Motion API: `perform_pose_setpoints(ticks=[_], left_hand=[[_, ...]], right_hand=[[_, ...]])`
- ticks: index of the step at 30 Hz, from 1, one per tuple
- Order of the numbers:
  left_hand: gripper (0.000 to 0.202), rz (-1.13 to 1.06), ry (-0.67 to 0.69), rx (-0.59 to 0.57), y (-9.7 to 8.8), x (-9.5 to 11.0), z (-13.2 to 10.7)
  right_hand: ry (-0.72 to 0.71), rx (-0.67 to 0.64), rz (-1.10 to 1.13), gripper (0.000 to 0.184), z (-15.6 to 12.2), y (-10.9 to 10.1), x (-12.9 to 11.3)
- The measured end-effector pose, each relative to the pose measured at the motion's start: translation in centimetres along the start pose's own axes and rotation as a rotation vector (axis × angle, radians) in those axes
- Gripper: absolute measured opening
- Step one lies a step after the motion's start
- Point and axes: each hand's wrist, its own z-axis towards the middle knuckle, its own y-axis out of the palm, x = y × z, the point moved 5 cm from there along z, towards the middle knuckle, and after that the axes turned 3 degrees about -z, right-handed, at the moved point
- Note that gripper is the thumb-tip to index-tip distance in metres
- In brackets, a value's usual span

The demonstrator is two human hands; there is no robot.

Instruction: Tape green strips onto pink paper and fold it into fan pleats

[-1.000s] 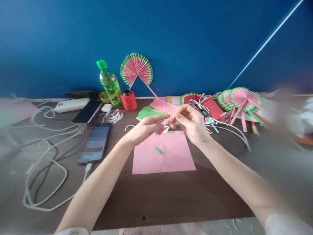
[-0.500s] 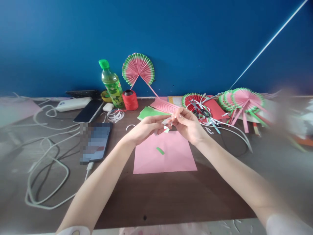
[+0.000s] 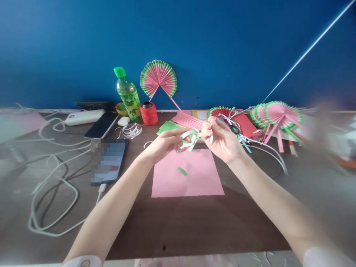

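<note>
My left hand [image 3: 162, 144] is closed on a roll of white tape [image 3: 194, 138], held up on its edge so the ring's hole shows. Just to its right, my right hand [image 3: 222, 142] pinches a short white strip [image 3: 211, 138], probably a piece of tape. A gap separates the two hands. Below them a pink paper sheet [image 3: 169, 181] lies flat, with a small green paper scrap [image 3: 182, 171] on it. Behind the hands are green paper [image 3: 166, 128] and a pleated pink paper [image 3: 187, 119].
A finished pink-and-green paper fan [image 3: 158, 76] leans on the blue wall. Left stand a green bottle [image 3: 129, 98], a red thread spool [image 3: 149, 114], a phone [image 3: 114, 163] and looped white cable [image 3: 75, 193]. More fans [image 3: 282, 111] and scissors [image 3: 236, 128] lie right.
My hands have drawn apart, the right one moving rightward with the white strip. The tape roll in my left hand has turned so its ring now shows.
</note>
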Motion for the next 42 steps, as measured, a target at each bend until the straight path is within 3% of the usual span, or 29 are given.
perform_pose_setpoints(ticks=[3,9,12,15,18,20,22,24,28,35,39,42], left_hand=[[0.044,0.260,0.025,0.070,-0.7,0.8,0.0],[0.043,1.119,0.036,0.454,-4.0,3.0,-0.9],[0.053,1.425,-0.116,0.451,-5.5,2.7,-1.3],[0.047,1.606,-0.252,0.383,-6.4,1.8,-1.5],[0.043,1.714,-0.195,0.403,-6.3,1.6,-1.4],[0.048,1.721,-0.026,0.385,-5.3,1.4,-0.9],[0.049,1.647,0.122,0.237,-3.9,0.5,-0.3],[0.050,1.556,0.171,0.086,-2.7,-0.8,0.3],[0.053,1.418,0.048,-0.067,-1.5,-3.3,0.7],[0.060,1.364,-0.020,-0.052,-2.2,-3.9,0.9],[0.040,1.151,0.119,-0.041,-2.3,-1.6,0.7],[0.036,0.838,-0.031,-0.144,-1.5,-0.7,0.2]], right_hand=[[-0.020,0.060,-0.070,0.026,0.3,-1.2,-0.6],[-0.025,0.089,-0.438,0.021,0.9,-3.8,-0.9],[0.035,0.052,-0.739,0.022,1.3,-4.7,-0.3],[0.121,0.011,-1.086,0.018,1.5,-5.6,0.8],[0.245,-0.066,-1.303,0.023,1.5,-6.3,2.4],[0.309,-0.122,-1.362,0.026,1.5,-6.5,3.3],[0.330,-0.158,-1.378,0.027,1.5,-6.6,3.9],[0.329,-0.183,-1.336,0.028,1.6,-6.5,4.3],[0.310,-0.354,-1.125,0.030,1.2,-4.9,4.2],[0.389,-0.838,-0.667,0.025,-1.8,-0.6,1.3],[0.390,-0.914,-0.567,0.024,-2.3,-0.3,0.5],[0.361,-0.827,-0.608,0.025,-1.7,-0.5,1.0]])
